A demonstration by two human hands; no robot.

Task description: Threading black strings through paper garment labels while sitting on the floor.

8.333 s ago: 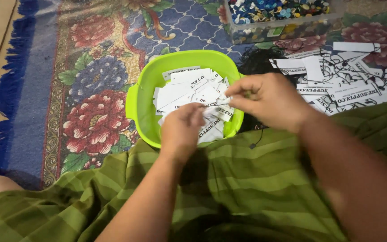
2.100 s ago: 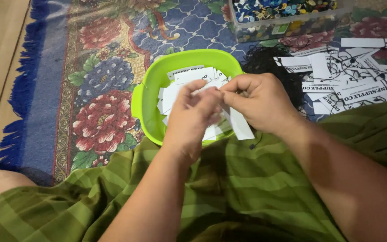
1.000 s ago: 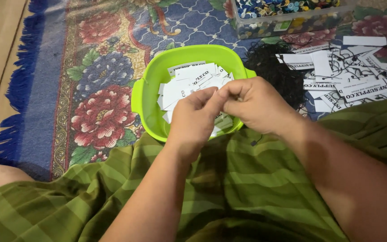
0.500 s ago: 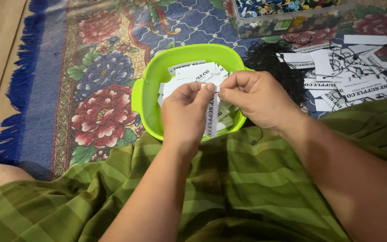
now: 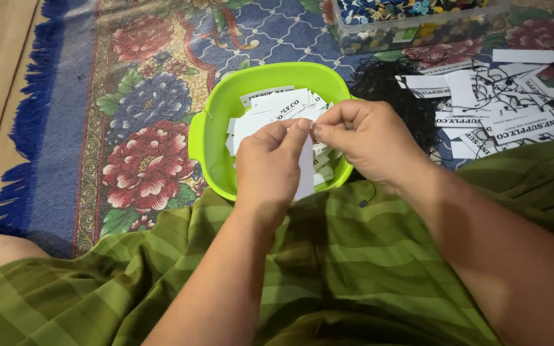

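Observation:
My left hand (image 5: 269, 168) and my right hand (image 5: 365, 141) meet over the near rim of a bright green plastic basin (image 5: 211, 138). Both pinch the top of one white paper tag (image 5: 305, 170), which hangs down between them. A thin black string (image 5: 365, 194) dangles below my right hand onto the green cloth. Inside the basin lie several more white printed tags (image 5: 270, 109).
A heap of white tags with black strings (image 5: 508, 109) lies at the right on the floral rug (image 5: 142, 122). A bundle of black strings (image 5: 386, 80) sits beside the basin. A clear box of colourful small pieces (image 5: 405, 22) stands at the back. Green striped cloth (image 5: 347, 269) covers my lap.
The tag now hangs straight down between my fingertips. Both hands stay over the basin's near rim, fingertips still together.

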